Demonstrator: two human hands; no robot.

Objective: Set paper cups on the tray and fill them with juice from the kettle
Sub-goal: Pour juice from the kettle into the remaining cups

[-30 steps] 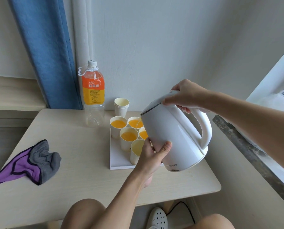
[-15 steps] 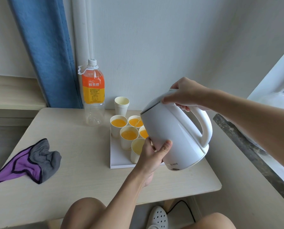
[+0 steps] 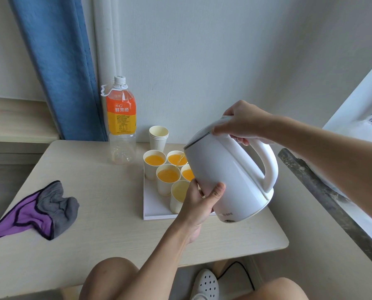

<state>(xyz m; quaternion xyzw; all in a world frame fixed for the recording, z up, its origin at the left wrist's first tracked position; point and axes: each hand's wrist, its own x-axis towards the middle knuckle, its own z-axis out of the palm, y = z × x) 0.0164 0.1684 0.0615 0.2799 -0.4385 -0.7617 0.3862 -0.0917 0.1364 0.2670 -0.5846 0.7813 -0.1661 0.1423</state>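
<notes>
On my feed, a smooth, glossy white plastic kettle [image 3: 228, 169] hangs tilted, spout down, over the right side of the flat white tray [image 3: 154, 206]. Five tapered paper cups [image 3: 164, 188] stand on the tray. Four hold orange juice and the nearest cup [image 3: 176, 202] has a paler fill. A thin stream leaves the spout, probably into the back-right cup [image 3: 174, 158]. Behind the tray's far left corner, a clear ribbed bottle [image 3: 121, 122] has an orange label reading 鲜果橙. The right hand [image 3: 243, 124] grips the loop handle. The left hand [image 3: 200, 202] clasps the kettle's lower body, thumb forward.
</notes>
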